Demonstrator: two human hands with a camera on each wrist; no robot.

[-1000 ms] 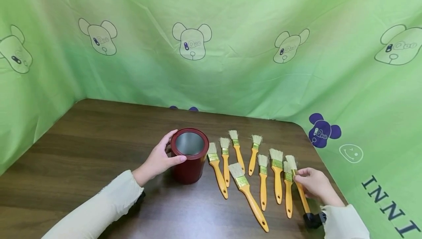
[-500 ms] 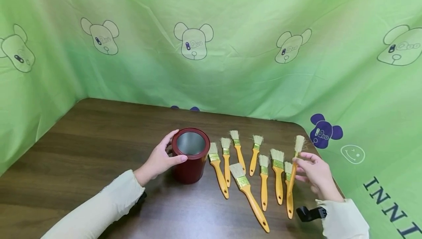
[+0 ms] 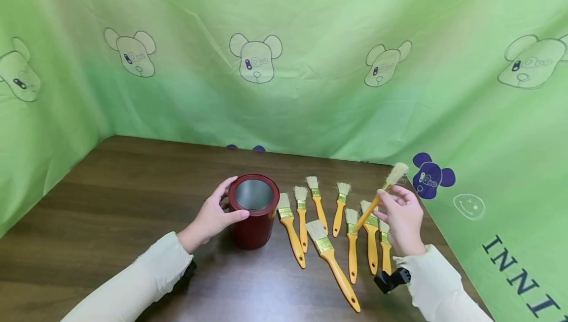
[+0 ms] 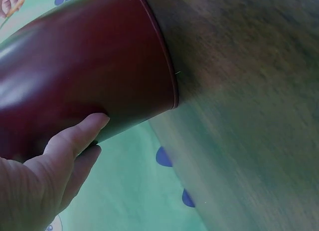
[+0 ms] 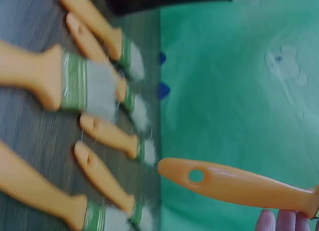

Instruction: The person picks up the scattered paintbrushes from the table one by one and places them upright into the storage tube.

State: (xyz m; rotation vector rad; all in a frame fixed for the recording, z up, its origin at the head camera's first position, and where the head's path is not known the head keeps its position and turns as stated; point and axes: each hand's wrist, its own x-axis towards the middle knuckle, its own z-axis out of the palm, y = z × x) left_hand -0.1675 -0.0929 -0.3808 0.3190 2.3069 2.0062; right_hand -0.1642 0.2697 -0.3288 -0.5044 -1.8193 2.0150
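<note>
A dark red cylindrical container [image 3: 252,228] with a grey inside stands upright on the table. My left hand [image 3: 214,216] grips its near left side, thumb over the rim; the left wrist view shows the fingers [image 4: 75,141] against its wall. Raised over the brushes at the right, my right hand [image 3: 401,216] pinches a paintbrush [image 3: 370,212] near its ferrule. That brush is tilted, bristles up to the right and handle end down to the left. In the right wrist view its orange handle [image 5: 234,183] shows a hole at the end.
Several more orange-handled paintbrushes lie on the wooden table [image 3: 146,189] right of the container, among them a wide one [image 3: 333,263] in front and a small one [image 3: 316,196] at the back. A green printed cloth [image 3: 310,110] hangs behind and beside the table.
My right hand has lifted the paintbrush off the table at the right edge and carried it up and leftward, tilting it. The left hand stays on the container.
</note>
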